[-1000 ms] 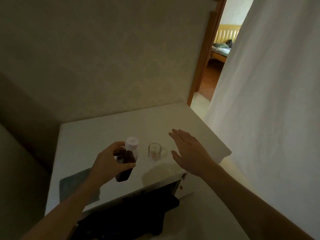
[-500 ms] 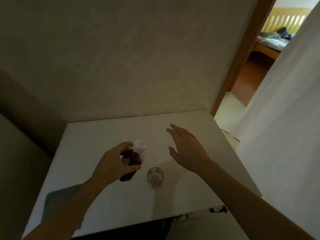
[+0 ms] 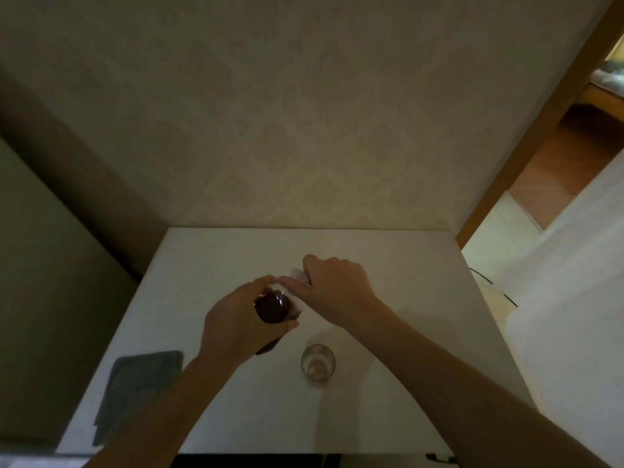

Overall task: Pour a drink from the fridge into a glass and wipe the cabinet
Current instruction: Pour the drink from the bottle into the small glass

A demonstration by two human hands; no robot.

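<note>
L hand (image 3: pixel 236 324) grips dark bottle (image 3: pixel 273 307) above cabinet (image 3: pixel 388 265); R hand (image 3: pixel 337 292) pinches white cap (image 3: pixel 299 275); glass (image 3: pixel 318 362) near, cloth (image 3: pixel 138 390) left.

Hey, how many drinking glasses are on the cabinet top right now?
1. The glass stands upright near the front edge of the cabinet top, just right of the bottle held in the left hand. None seem hidden.

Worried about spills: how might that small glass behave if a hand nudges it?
The glass looks empty and small, so probably light and easily slid on the smooth cabinet top. Clear glass: likely fragile. It stands near the front edge.
</note>
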